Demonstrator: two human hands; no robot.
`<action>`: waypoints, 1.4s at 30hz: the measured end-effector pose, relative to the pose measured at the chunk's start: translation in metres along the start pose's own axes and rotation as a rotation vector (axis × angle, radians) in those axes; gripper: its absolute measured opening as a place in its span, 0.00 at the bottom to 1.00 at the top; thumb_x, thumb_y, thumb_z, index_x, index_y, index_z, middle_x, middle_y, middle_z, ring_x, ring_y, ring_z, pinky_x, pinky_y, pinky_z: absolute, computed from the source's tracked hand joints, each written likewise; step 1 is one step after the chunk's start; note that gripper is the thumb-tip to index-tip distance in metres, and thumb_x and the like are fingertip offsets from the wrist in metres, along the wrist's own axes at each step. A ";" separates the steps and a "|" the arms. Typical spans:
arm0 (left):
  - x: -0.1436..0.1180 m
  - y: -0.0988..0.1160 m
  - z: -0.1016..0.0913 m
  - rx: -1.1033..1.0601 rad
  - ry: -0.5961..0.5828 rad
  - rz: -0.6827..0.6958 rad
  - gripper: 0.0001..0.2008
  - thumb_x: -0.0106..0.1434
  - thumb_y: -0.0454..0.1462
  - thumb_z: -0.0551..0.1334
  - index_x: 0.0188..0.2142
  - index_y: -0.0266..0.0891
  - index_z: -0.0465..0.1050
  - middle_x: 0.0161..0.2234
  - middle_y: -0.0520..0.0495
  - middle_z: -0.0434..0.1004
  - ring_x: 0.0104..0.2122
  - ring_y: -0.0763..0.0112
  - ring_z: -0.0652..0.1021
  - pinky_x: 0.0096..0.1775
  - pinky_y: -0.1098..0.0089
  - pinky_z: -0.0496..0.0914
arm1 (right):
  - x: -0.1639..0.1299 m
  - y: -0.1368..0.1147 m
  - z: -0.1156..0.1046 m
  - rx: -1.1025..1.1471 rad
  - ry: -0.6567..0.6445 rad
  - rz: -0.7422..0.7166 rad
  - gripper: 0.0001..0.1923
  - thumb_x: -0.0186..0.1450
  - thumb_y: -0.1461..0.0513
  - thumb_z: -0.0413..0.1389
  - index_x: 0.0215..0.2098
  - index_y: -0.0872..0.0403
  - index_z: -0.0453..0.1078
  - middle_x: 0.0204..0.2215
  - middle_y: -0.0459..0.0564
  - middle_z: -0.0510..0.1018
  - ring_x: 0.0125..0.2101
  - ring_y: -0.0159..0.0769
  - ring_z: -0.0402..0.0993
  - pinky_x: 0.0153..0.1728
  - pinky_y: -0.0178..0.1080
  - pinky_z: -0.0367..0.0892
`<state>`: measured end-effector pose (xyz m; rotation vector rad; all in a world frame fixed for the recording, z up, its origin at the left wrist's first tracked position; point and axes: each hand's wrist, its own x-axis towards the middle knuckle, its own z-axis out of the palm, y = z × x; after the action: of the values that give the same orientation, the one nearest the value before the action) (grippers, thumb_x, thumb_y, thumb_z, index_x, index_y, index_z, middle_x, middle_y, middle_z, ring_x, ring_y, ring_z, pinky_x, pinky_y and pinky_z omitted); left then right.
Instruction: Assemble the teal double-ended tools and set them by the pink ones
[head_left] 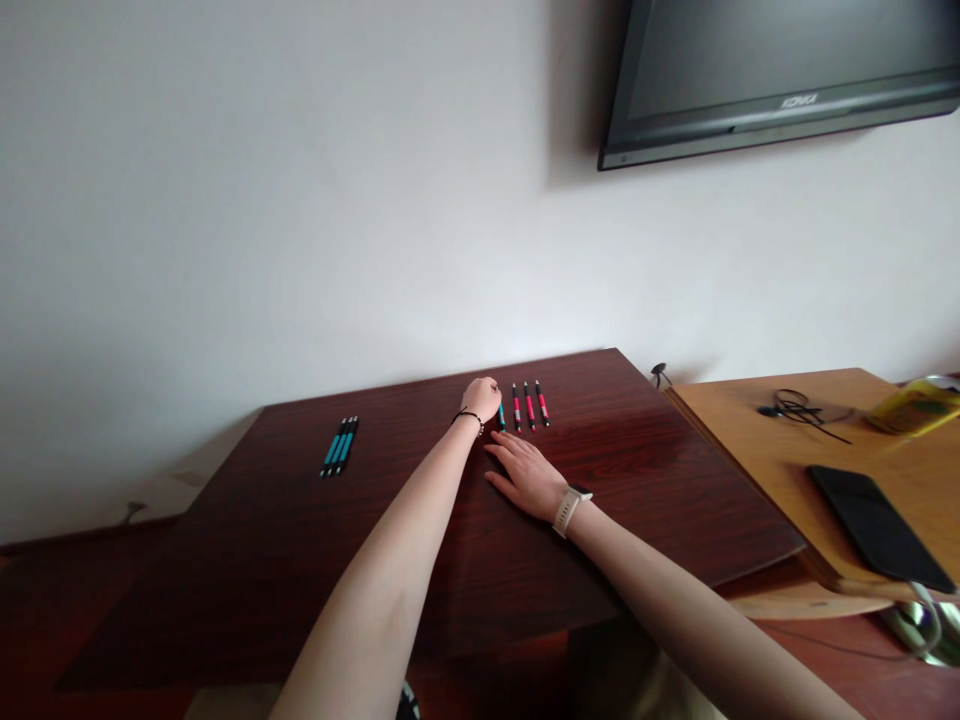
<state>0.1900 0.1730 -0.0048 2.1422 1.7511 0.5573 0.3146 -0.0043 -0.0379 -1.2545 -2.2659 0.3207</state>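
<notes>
We see no box, tray or cup on the dark worktop (pixel 300 560); the pens lie straight on the wood. Our left hand (pixel 481 398) is curled shut around a teal pen (pixel 501 417), whose lower end pokes out at the 4 o'clock side of the fist. Our right hand (pixel 525 473) lies flat and spread on the wood, holding nothing, just below that pen at its 6 o'clock.

Just beside the teal pen, at its 3 o'clock, three pink pens (pixel 529 405) lie side by side in a neat row, close together. Well apart, at 9 o'clock from our hands, three more teal pens (pixel 340 446) lie bundled against each other.

The far edge of the worktop meets the wall just past the pink pens, so there is little room at 12 o'clock. Between the two groups of pens the wood is bare, and a broad stretch lies open at 6 o'clock under our forearms. At 3 o'clock the dark board ends and a lighter wooden desk (pixel 750 440) begins, carrying a black phone (pixel 877 525), a tangle of black cable (pixel 799 408) and a yellow-green thing (pixel 915 405) we cannot identify.

Most of the held pen is hidden inside the fist. A screen (pixel 780 70) on the wall is cut off at the top and right.
</notes>
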 end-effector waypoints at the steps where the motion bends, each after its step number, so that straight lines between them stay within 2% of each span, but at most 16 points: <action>1: 0.000 0.000 0.000 -0.004 0.001 0.001 0.15 0.70 0.34 0.61 0.50 0.39 0.85 0.48 0.39 0.87 0.49 0.62 0.83 0.53 0.67 0.73 | 0.000 0.000 0.000 -0.003 0.000 0.000 0.25 0.77 0.54 0.57 0.68 0.56 0.68 0.72 0.64 0.66 0.73 0.54 0.60 0.72 0.58 0.60; 7: -0.002 0.000 0.002 -0.038 0.024 0.014 0.14 0.68 0.35 0.65 0.51 0.40 0.84 0.47 0.41 0.87 0.50 0.61 0.83 0.53 0.67 0.73 | 0.002 -0.001 0.000 -0.009 -0.002 -0.003 0.25 0.77 0.54 0.57 0.68 0.56 0.68 0.72 0.65 0.66 0.74 0.52 0.60 0.72 0.57 0.59; 12: -0.005 -0.002 0.008 -0.046 0.045 0.023 0.16 0.66 0.39 0.69 0.52 0.39 0.82 0.51 0.40 0.84 0.50 0.60 0.82 0.54 0.65 0.73 | 0.002 -0.001 -0.002 -0.018 -0.003 -0.009 0.25 0.77 0.54 0.57 0.68 0.55 0.69 0.72 0.63 0.66 0.73 0.53 0.61 0.72 0.57 0.60; 20: -0.008 -0.008 0.011 -0.050 0.039 0.068 0.16 0.65 0.36 0.70 0.53 0.39 0.81 0.52 0.40 0.83 0.50 0.63 0.81 0.55 0.66 0.72 | 0.001 0.004 -0.002 0.032 0.020 -0.029 0.22 0.77 0.55 0.56 0.66 0.54 0.72 0.71 0.63 0.69 0.72 0.51 0.62 0.72 0.57 0.61; 25: -0.012 -0.007 0.009 -0.060 0.039 0.081 0.16 0.67 0.40 0.70 0.52 0.39 0.81 0.52 0.39 0.82 0.49 0.62 0.82 0.54 0.66 0.73 | 0.000 0.005 -0.006 0.098 0.044 -0.043 0.18 0.77 0.56 0.56 0.61 0.53 0.76 0.67 0.61 0.74 0.69 0.49 0.68 0.70 0.55 0.64; 30: -0.028 -0.012 -0.003 -0.043 0.062 0.080 0.12 0.70 0.40 0.67 0.51 0.39 0.81 0.50 0.40 0.82 0.48 0.62 0.82 0.54 0.66 0.73 | 0.000 -0.002 -0.017 0.198 0.077 -0.069 0.13 0.77 0.59 0.55 0.54 0.50 0.79 0.57 0.56 0.81 0.59 0.45 0.77 0.64 0.51 0.71; 35: -0.065 -0.047 -0.034 -0.055 0.124 0.135 0.11 0.71 0.35 0.65 0.52 0.40 0.79 0.48 0.43 0.82 0.46 0.65 0.82 0.53 0.67 0.74 | -0.002 -0.007 -0.023 0.247 0.075 -0.085 0.12 0.78 0.59 0.53 0.49 0.50 0.79 0.48 0.53 0.83 0.51 0.43 0.80 0.57 0.47 0.74; 39: -0.101 -0.094 -0.071 0.031 0.217 0.124 0.10 0.72 0.35 0.62 0.52 0.42 0.76 0.48 0.45 0.81 0.45 0.65 0.81 0.51 0.66 0.74 | -0.003 -0.007 -0.025 0.253 0.081 -0.089 0.13 0.78 0.59 0.52 0.48 0.50 0.79 0.47 0.53 0.83 0.49 0.43 0.79 0.57 0.46 0.74; 42: -0.124 -0.134 -0.101 0.180 0.292 0.039 0.08 0.72 0.36 0.61 0.50 0.44 0.74 0.47 0.45 0.80 0.48 0.60 0.80 0.52 0.64 0.74 | -0.004 -0.006 -0.025 0.251 0.074 -0.087 0.13 0.78 0.59 0.52 0.48 0.49 0.80 0.47 0.53 0.83 0.50 0.44 0.80 0.57 0.47 0.74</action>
<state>0.0050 0.0782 0.0076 2.3169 1.9820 0.7849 0.3256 -0.0115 -0.0159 -1.0201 -2.1331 0.5004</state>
